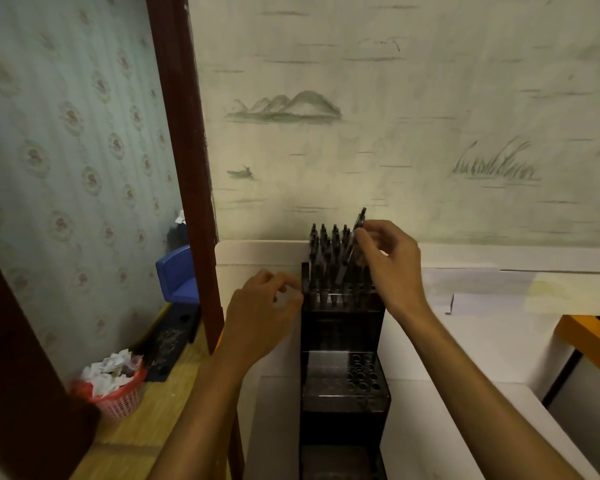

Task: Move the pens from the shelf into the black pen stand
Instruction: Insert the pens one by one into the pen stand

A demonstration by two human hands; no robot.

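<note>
Wall: pale wallpaper with faint green hills and reeds rises behind a white shelf [257,254].
Stand: tall black tiered pen stand [343,393] sits at the shelf's back edge, against the wall.
Pens: dark upright pens [326,258] fill its top tier.
Right hand [390,258]: pinches one tilted dark pen [358,226] above the top tier.
Left hand [264,306]: fingers curled, touching the stand's upper left side.
Floor: pink basket of crumpled paper [115,386], lower left.

- I see left hand [262,308] at 9 o'clock of frame centre, fingers loosely curled, holding nothing I can make out.
- Right hand [390,261] at 2 o'clock of it, fingertips pinching a pen [355,237].
</note>
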